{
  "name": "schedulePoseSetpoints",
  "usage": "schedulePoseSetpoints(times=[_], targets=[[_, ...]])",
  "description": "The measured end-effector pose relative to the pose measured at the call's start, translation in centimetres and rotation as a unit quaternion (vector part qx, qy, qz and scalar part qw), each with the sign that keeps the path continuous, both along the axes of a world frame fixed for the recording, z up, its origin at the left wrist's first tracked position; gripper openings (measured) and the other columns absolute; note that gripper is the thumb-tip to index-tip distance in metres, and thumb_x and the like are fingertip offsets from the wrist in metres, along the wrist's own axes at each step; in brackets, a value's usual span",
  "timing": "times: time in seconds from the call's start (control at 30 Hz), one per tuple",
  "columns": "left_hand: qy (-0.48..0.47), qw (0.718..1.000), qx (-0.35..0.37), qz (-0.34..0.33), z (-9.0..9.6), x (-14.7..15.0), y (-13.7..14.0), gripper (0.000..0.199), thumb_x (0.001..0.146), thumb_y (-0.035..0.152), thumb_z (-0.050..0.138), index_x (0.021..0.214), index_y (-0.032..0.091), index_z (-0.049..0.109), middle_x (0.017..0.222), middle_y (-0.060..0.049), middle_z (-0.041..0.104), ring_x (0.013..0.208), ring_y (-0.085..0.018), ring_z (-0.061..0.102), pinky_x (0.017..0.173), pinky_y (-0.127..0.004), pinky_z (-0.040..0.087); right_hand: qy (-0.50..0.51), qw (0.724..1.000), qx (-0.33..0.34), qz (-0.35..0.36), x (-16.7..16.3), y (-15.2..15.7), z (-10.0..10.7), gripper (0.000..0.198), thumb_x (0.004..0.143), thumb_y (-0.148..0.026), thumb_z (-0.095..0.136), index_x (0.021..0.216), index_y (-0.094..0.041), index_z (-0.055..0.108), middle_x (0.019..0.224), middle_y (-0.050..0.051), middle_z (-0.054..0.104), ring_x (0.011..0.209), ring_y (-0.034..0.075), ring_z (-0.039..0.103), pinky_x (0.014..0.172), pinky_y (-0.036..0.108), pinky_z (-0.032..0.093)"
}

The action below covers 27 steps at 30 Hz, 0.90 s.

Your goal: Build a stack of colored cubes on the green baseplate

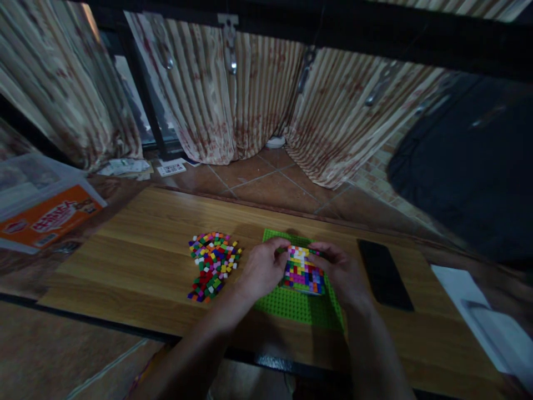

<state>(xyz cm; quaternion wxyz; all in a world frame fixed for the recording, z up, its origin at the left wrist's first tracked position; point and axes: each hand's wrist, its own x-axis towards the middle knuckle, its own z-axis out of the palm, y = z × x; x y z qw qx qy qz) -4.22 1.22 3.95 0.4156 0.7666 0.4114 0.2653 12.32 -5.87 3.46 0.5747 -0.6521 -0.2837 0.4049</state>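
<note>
The left hand and right hand clasp opposite sides of the mosaic; even pressure should keep rows square.

The baseplate is bright green; the brick panel is a patchwork of white, yellow, pink, purple, red, blue and orange. The loose bricks mix red, green, yellow, white, orange, pink and dark blue. The tabletop is brown with wood grain, the phone black. The curtains have cream and brown stripes with reddish blotches; the label is orange with white characters.
</note>
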Motion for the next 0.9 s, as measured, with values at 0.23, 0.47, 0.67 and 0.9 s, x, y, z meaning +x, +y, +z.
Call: schedulePoseSetpoints(times=[0.23,0.47,0.67,0.9], targets=[[-0.011,1.0,0.0,0.003,-0.1,0.1,-0.2,0.025,0.086,0.021,0.051,0.104,0.021,0.067,0.085,-0.001,0.072,0.077,-0.015,0.065,0.07,-0.024,0.052,0.034,0.999,0.02,-0.012,-0.3,0.3,-0.6,0.036,0.05,-0.036,0.087,0.079,-0.022,0.072,0.068,-0.002,0.069,0.056,0.015,0.061,0.056,0.029,0.049],[-0.005,1.0,-0.015,0.001,-0.2,0.1,-0.1,0.025,0.085,0.023,0.052,0.105,0.021,0.067,0.078,0.0,0.071,0.066,-0.013,0.063,0.063,-0.023,0.051,0.032,0.999,0.021,-0.016,-0.6,0.2,-0.5,0.036,0.052,-0.037,0.087,0.081,-0.021,0.072,0.067,-0.001,0.07,0.055,0.015,0.061,0.054,0.028,0.05],[-0.045,0.998,-0.052,0.011,0.0,0.2,-0.1,0.025,0.088,0.028,0.051,0.105,0.019,0.066,0.086,-0.002,0.073,0.071,-0.014,0.067,0.066,-0.023,0.053,0.053,0.997,0.05,0.009,-0.2,0.3,-0.6,0.035,0.059,-0.037,0.083,0.09,-0.024,0.073,0.086,0.001,0.075,0.076,0.017,0.067,0.07,0.03,0.052],[-0.14,0.982,-0.122,0.042,-0.7,1.5,0.1,0.032,0.089,0.035,0.048,0.107,0.017,0.067,0.097,-0.005,0.073,0.085,-0.017,0.068,0.075,-0.026,0.052,0.063,0.994,0.041,-0.083,-0.4,1.3,-0.8,0.041,0.063,-0.054,0.076,0.086,-0.02,0.074,0.089,0.005,0.075,0.086,0.022,0.068,0.077,0.033,0.051]])
